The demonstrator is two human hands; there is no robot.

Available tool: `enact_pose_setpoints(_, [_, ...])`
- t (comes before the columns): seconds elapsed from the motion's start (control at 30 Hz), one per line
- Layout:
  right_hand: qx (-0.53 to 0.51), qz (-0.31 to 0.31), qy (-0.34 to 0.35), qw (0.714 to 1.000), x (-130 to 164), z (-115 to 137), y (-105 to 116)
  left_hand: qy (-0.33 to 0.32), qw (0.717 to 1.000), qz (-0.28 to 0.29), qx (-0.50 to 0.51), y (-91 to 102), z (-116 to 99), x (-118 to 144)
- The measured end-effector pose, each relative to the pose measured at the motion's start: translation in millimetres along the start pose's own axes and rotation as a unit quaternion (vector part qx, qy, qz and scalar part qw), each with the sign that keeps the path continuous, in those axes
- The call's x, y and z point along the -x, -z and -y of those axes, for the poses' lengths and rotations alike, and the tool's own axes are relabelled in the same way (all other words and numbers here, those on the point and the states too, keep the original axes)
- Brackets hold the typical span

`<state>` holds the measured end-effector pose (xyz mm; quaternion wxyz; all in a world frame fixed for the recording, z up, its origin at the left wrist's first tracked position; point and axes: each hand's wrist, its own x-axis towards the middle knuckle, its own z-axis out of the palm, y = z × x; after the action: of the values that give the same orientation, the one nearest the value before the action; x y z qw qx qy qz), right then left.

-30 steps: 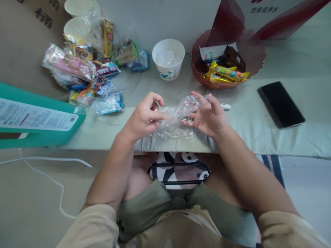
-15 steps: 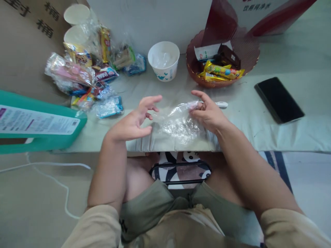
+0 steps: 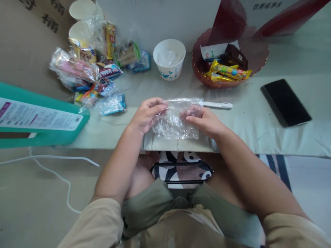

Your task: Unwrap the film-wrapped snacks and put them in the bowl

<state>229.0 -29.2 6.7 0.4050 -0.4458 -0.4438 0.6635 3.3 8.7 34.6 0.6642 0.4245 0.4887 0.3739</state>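
A clear plastic bag (image 3: 177,122) is spread out above the table's front edge, crinkled and see-through. My left hand (image 3: 148,115) pinches its upper left edge between thumb and fingers. At the right side, my right hand (image 3: 203,120) grips the bag; some of its fingers show blurrily through the film, and I cannot tell whether they are inside or behind it. A slim white-handled tool (image 3: 218,104) lies just behind my right hand, its left end hidden by the bag. Farther back stands a white paper cup (image 3: 169,65) with clear plastic inside.
Wrapped snacks (image 3: 85,72) are heaped at the back left, near a green container (image 3: 46,113). A reddish glass bowl (image 3: 198,70) holds snack packs. A black phone (image 3: 286,102) lies at the right. Cardboard boxes line the back.
My left hand, open and apart from the bag before, has moved right and taken hold of its left edge. The bag is now stretched flatter between both hands. The view has shifted slightly.
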Motion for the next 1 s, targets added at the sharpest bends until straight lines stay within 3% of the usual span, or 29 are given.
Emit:
enact_pose_setpoints(0.1, [0.002, 0.002, -0.011, 1.000, 3, 1, -4, 0.046, 0.997, 0.047, 0.027, -0.7, 0, 1])
enact_pose_setpoints(0.2, [0.038, -0.030, -0.010, 0.999, 4, 1, -5, 0.056, 0.995, 0.065, -0.042, -1.5, 4, 0])
enact_pose_setpoints(0.3, [0.041, -0.044, 0.001, 0.998, 5, 2, -4, 0.018, 0.996, 0.063, -0.054, 1.8, 5, 0])
enact_pose_setpoints(0.43, [-0.032, -0.072, 0.022, 0.997, 6, 4, -1, -0.027, 0.995, 0.095, -0.024, 10.4, 1, 2])
enact_pose_setpoints(0.63, [-0.029, -0.033, -0.024, 0.999, 6, 8, 5, -0.080, 0.981, 0.118, -0.128, 26.5, 1, -5])
enact_pose_setpoints(0.7, [0.045, -0.070, -0.011, 0.996, 5, 5, 4, -0.120, 0.967, 0.094, -0.203, 30.2, 5, -9])
enact_pose_setpoints(0.73, [0.084, -0.098, 0.010, 0.992, 4, 3, 3, -0.160, 0.954, 0.053, -0.246, 30.5, 7, -11])
enact_pose_setpoints(0.83, [0.124, -0.176, 0.088, 0.973, 2, -1, -5, -0.311, 0.878, -0.121, -0.342, 21.8, 13, -12])
enact_pose_setpoints(0.87, [0.117, -0.193, 0.105, 0.969, 2, -3, -9, -0.344, 0.854, -0.154, -0.357, 15.9, 14, -11])
enact_pose_setpoints(0.93, [0.107, -0.199, 0.116, 0.967, 1, -4, -15, -0.370, 0.837, -0.147, -0.376, 1.5, 15, -7])
enact_pose_setpoints(1.0, [0.096, -0.171, 0.121, 0.973, 2, -4, -21, -0.355, 0.852, -0.082, -0.376, -12.5, 15, -2])
